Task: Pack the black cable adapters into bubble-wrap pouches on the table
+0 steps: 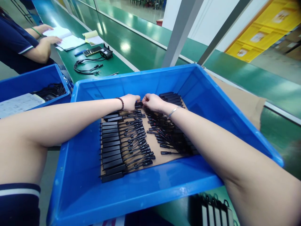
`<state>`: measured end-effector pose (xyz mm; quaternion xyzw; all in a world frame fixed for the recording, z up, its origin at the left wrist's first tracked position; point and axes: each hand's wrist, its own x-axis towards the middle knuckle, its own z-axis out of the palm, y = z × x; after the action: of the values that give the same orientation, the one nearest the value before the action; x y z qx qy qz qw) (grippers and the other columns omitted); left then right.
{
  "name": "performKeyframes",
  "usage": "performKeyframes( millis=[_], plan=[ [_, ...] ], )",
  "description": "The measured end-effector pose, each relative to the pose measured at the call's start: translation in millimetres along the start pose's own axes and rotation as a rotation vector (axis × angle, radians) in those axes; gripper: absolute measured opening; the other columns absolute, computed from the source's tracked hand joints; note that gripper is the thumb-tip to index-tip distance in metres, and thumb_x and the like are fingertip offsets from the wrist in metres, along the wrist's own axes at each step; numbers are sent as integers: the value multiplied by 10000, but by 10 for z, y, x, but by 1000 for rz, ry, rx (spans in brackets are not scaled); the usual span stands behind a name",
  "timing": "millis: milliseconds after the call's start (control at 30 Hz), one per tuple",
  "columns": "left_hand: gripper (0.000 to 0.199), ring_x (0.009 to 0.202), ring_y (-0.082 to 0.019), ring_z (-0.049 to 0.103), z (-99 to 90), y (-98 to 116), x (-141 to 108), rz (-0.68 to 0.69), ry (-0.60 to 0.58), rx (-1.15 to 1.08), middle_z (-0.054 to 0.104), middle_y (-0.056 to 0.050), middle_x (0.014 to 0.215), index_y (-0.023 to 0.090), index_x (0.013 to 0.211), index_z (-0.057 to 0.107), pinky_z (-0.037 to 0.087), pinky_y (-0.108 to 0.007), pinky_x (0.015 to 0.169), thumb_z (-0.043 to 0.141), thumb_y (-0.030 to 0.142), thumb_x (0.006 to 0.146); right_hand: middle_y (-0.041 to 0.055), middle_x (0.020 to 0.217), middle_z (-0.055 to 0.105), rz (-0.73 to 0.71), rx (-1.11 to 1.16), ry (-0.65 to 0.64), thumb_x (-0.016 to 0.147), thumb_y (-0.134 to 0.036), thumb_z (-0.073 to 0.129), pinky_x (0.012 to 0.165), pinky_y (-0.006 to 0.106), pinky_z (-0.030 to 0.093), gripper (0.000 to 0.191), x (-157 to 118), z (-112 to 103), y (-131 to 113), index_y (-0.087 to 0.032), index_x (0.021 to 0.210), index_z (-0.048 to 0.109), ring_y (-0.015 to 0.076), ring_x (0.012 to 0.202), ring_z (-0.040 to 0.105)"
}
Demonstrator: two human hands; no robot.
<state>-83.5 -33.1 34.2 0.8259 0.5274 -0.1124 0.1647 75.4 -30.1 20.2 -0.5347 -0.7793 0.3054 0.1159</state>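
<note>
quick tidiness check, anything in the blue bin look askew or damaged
Slightly askew: the cable ends on the right splay unevenly and overlap, unlike the neat row of black boxes on the left. No damage is visible.

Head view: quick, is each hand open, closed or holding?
Left hand: curled by black cable connectors; grip can't be told.
Right hand: pinched closed; anything held can't be made out.

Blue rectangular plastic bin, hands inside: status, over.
Left hand, right hand: close together inside blue rectangular plastic bin, grip unclear. Black rectangular cabled modules: two rows, plugs facing inward. Right forearm hides some modules.
</note>
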Motion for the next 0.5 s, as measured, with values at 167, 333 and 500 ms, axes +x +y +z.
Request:
performKeyframes(
  millis=[167, 333, 500],
  plan=[
    [649, 714, -142, 604, -16, 1, -3, -100, -16, -176, 664, -20, 889, 205, 1179, 452, 397, -168, 555, 574, 64, 558, 29, 799, 649, 5, -6, 8, 730, -115, 533, 580, 204, 360, 103, 4, 10, 11, -151, 794, 604, 103, 627, 503],
    [365, 575, -120, 614, -3, 13, 17, -124, -13, -303, 652, 11, 809, 222, 1028, 542, 407, -173, 514, 599, 199, 668, 23, 790, 655, 3, 24, 1, 735, -131, 525, 568, 199, 362, 122, 12, 43, 18, -153, 812, 616, 99, 624, 514],
    [249, 640, -124, 651, -7, 29, 35, -139, -5, -372, 658, 5, 774, 191, 989, 559, 423, -159, 533, 586, 226, 744, 27, 783, 650, -14, 78, 36, 727, -149, 539, 558, 197, 354, 130, 24, 65, 15, -139, 826, 622, 95, 625, 512]
  ],
)
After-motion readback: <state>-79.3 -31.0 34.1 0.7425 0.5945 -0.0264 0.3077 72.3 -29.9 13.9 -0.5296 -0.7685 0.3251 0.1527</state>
